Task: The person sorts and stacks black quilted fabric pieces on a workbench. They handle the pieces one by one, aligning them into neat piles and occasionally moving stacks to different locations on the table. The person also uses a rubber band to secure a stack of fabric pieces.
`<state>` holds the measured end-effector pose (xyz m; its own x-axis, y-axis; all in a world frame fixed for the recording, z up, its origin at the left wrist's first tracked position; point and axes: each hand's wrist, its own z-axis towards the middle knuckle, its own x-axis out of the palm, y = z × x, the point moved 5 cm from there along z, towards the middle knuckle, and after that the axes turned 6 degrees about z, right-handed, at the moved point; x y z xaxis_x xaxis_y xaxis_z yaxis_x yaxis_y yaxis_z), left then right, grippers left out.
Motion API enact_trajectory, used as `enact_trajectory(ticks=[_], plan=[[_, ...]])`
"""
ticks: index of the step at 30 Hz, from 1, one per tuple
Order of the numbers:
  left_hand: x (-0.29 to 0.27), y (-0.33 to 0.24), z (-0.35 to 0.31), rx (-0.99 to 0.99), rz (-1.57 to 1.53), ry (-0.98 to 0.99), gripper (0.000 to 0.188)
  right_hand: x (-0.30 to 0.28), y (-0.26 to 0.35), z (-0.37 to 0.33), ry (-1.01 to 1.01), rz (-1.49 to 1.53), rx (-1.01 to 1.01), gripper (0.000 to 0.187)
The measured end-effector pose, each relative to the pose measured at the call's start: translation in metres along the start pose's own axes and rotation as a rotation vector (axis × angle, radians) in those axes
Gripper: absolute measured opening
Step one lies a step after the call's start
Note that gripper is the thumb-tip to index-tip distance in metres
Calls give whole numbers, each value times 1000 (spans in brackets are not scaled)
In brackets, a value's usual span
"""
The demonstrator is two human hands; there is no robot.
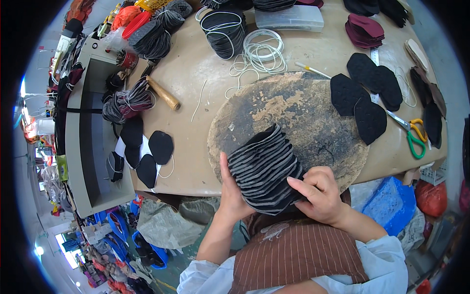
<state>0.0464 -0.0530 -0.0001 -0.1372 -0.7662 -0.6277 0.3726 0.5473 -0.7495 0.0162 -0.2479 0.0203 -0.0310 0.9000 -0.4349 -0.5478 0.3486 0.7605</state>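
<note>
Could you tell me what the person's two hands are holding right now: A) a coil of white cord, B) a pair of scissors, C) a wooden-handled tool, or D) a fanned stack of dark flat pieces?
D: the left hand and right hand clasp the fanned stack of dark pieces from either side.

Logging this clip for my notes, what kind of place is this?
Probably a footwear workshop. Both hands, left hand and right hand, hold a stack of cut fabric pieces over a worn round board, with black shoe-part cutouts and scissors nearby.

Blk/grey striped stack (264, 169), green+yellow scissors (413, 134)
</note>
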Motion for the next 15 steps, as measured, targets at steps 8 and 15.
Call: enact_trajectory(ticks=[8, 15], plan=[[1, 2, -1, -19, -8, 22, 136, -2, 2, 7, -43, -72, 0, 54], [0, 0, 1, -23, -15, 28, 134, 0, 0, 3, -57, -72, -14, 53]])
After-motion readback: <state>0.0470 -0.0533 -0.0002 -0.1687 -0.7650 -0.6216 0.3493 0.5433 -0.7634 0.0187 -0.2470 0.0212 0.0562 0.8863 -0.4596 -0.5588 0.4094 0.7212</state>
